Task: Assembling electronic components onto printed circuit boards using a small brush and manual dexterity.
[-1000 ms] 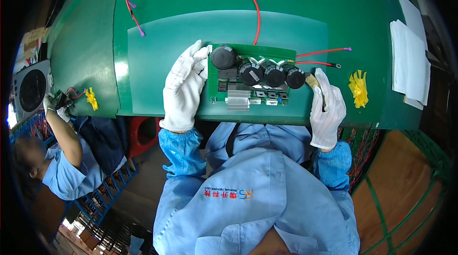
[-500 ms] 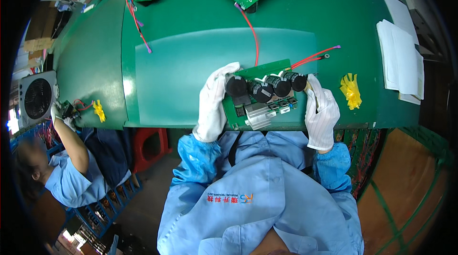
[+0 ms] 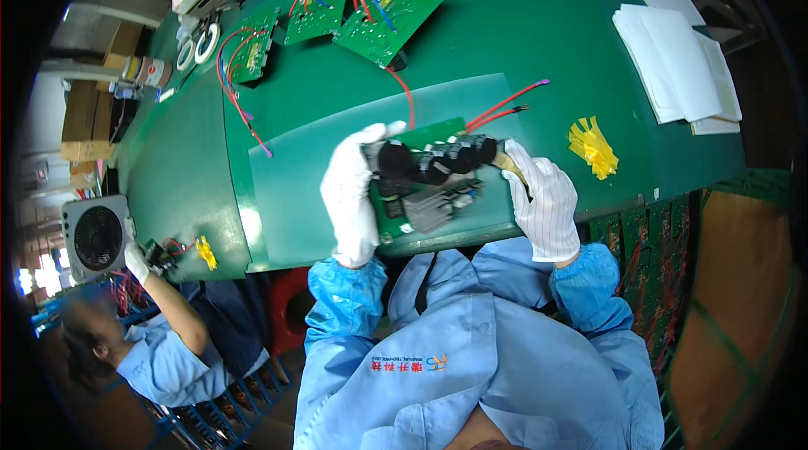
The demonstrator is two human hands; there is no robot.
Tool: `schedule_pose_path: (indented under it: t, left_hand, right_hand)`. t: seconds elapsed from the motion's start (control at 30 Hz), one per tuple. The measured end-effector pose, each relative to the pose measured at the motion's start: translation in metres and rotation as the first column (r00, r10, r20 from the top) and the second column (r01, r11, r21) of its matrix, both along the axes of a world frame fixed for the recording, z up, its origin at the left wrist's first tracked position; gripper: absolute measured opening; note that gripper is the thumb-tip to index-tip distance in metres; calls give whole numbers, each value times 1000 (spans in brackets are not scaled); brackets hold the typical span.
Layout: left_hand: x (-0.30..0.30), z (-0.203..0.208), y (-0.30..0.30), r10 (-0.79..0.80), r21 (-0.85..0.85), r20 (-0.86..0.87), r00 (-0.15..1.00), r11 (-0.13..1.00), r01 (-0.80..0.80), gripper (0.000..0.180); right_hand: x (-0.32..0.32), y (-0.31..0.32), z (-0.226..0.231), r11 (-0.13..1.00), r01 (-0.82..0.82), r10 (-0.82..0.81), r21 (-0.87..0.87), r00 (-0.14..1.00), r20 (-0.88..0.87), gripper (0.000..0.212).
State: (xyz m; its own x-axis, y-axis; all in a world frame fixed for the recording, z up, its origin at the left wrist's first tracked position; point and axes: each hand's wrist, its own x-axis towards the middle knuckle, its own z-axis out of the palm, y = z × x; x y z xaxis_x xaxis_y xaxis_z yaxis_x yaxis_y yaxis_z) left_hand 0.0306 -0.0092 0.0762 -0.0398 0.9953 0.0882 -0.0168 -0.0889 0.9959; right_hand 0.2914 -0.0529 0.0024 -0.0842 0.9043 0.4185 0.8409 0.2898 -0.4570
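A green circuit board (image 3: 438, 132) is held over the near edge of the bench, slightly blurred. It carries a row of black cylindrical capacitors (image 3: 434, 165) and a silver finned heat sink (image 3: 428, 208). My white-gloved left hand (image 3: 349, 193) is closed on the board's left end. At the right end, my right hand (image 3: 543, 204), in a striped white glove, has its fingers closed against the board beside the last capacitor. A small yellowish patch shows at those fingertips; I cannot make out what it is. Red wires (image 3: 497, 109) stick out from the board's far right corner.
Several more wired boards (image 3: 391, 21) lie farther back on the green bench (image 3: 564, 37). Yellow strips (image 3: 593, 149) lie right of my hand, white papers (image 3: 669, 63) beyond. At left, a co-worker (image 3: 168, 357) handles parts near a fan (image 3: 97, 235). Tape rolls (image 3: 207, 43) lie back left.
The view has shifted and turned, so the bench things appear lower and farther left. Both hands still hold the board, which has tilted slightly and now looks blurred.
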Motion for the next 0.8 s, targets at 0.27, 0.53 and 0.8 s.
schedule_pose_path:
  t: [0.27,0.53,0.8]
  left_hand:
    - [-9,60,20,4,206,-448,894,974,99,37]
    - [-2,88,17,7,195,-327,945,979,60,44]
    - [-13,59,23,27,63,-392,920,998,-3,40]
  right_hand:
    - [4,-2,-4,999,22,-12,48,980,-199,54]
    - [4,-3,-4,999,17,-8,44,979,-206,54]
    - [6,-1,4,1000,-19,10,-25,953,-304,56]
